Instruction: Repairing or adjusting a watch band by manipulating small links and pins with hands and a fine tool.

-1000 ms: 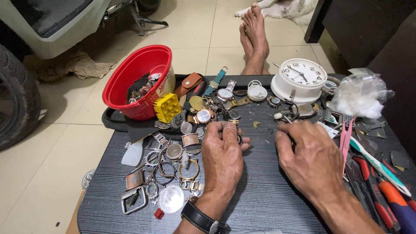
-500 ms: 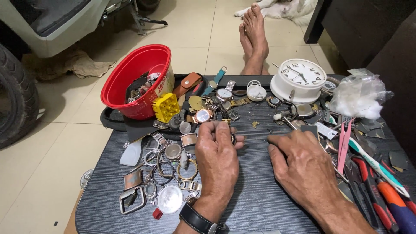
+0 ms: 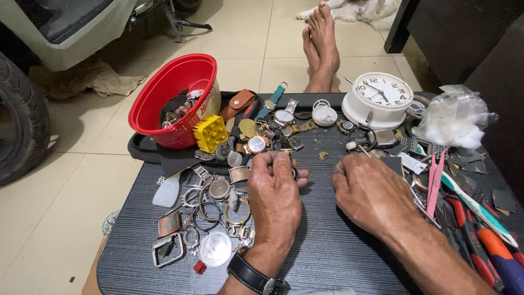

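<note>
Partly hidden, a small watch part (image 3: 295, 173) sits under the left hand (image 3: 278, 191).

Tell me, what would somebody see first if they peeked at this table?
Probably the bright red bowl full of watch bits at the table's far left edge, and the round white clock far right of it. In the middle, two hands rest on the dark table: the left hand holds a small round part, beside a heap of watch cases and rings, while the right hand lies flat near the tools.
</note>
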